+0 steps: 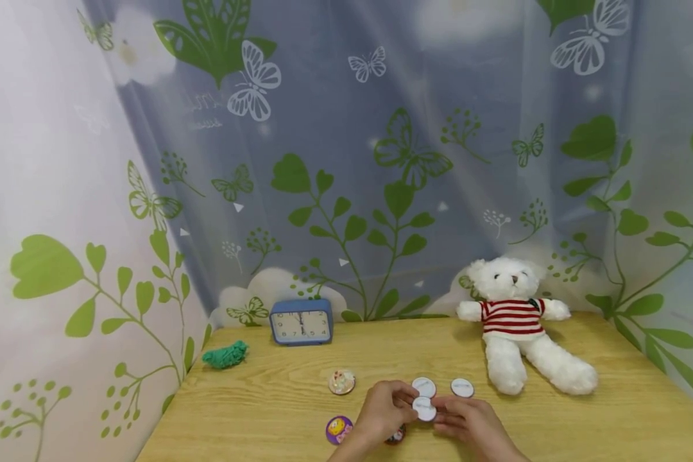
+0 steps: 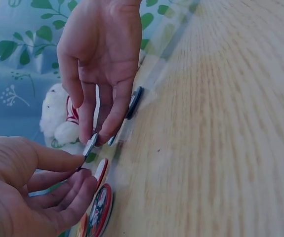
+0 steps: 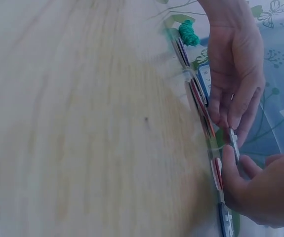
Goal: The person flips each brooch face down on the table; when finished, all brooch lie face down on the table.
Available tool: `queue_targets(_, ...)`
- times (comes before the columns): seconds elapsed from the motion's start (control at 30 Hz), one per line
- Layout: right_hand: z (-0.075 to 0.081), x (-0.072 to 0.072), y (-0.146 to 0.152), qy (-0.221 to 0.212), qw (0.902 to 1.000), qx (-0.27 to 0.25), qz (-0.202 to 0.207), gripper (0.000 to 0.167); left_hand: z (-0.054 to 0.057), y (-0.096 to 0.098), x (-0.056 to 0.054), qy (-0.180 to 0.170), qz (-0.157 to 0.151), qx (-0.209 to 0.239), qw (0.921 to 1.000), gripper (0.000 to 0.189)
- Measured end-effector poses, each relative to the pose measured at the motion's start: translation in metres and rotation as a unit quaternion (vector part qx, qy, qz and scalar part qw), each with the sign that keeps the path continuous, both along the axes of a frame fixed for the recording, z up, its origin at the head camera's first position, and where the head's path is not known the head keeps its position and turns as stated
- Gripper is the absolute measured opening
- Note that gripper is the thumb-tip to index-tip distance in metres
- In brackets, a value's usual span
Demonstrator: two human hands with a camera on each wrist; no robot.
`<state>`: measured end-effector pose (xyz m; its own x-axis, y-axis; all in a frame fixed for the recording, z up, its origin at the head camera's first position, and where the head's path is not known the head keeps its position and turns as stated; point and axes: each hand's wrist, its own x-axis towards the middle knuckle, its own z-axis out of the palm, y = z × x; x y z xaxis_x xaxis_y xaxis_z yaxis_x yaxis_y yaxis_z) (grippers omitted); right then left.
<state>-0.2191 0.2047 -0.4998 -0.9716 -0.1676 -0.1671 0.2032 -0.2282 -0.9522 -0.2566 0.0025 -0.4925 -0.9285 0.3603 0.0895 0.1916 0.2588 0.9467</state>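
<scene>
A round pin-back badge (image 1: 424, 409) is held above the table with its white pin side up. My left hand (image 1: 384, 410) pinches its left edge between thumb and fingers, clearly so in the left wrist view. On the opposite edge, the thumb and fingertips of my right hand (image 1: 473, 423) pinch the same badge (image 3: 233, 143). Just beyond it lies another white-backed badge (image 1: 424, 386), and a third white-backed badge (image 1: 462, 387) lies to the right. A dark reddish badge (image 1: 396, 436) is partly hidden by my left hand.
Left of my hands lie a purple badge (image 1: 339, 430) with a yellow figure and a cream-coloured badge (image 1: 342, 382). A blue clock (image 1: 302, 323) and a green bundle (image 1: 225, 355) stand further back left. A white teddy bear (image 1: 511, 327) sits at the back right, before a printed curtain (image 1: 335, 96).
</scene>
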Motion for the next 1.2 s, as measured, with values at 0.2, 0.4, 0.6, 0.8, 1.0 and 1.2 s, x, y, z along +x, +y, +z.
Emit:
queue_targets(0.2,0.0036,0.0001,0.0013,-0.024,0.9996,-0.017,-0.001,0.04,0.0,-0.0012,-0.0004,-0.008,0.009,-0.016,0.9998,0.008)
queue_targets(0.4,0.0025,0.0004,0.0041,-0.015,0.9995,-0.021,0.017,0.04,0.0012,-0.0012,-0.0007,-0.011,0.016,-0.025,0.9995,0.013)
queue_targets(0.6,0.0026,0.0011,0.0058,-0.013,0.9993,-0.022,0.028,0.04,0.0023,0.0,0.0004,-0.023,0.016,-0.015,0.9995,0.015)
queue_targets(0.8,0.0078,0.0012,0.0061,-0.021,0.9985,0.007,0.051,0.047,0.004,0.0003,-0.0007,-0.044,0.01,0.0,0.999,0.016)
queue_targets(1.0,0.0088,0.0012,0.0064,-0.02,0.9974,0.022,0.066,0.051,0.0053,0.0,-0.0013,-0.052,0.005,0.004,0.9986,0.017)
queue_targets(1.2,0.0081,0.0013,0.0098,-0.011,0.9952,0.031,0.092,0.054,0.0064,0.0,-0.001,-0.054,0.004,0.0,0.9985,0.018)
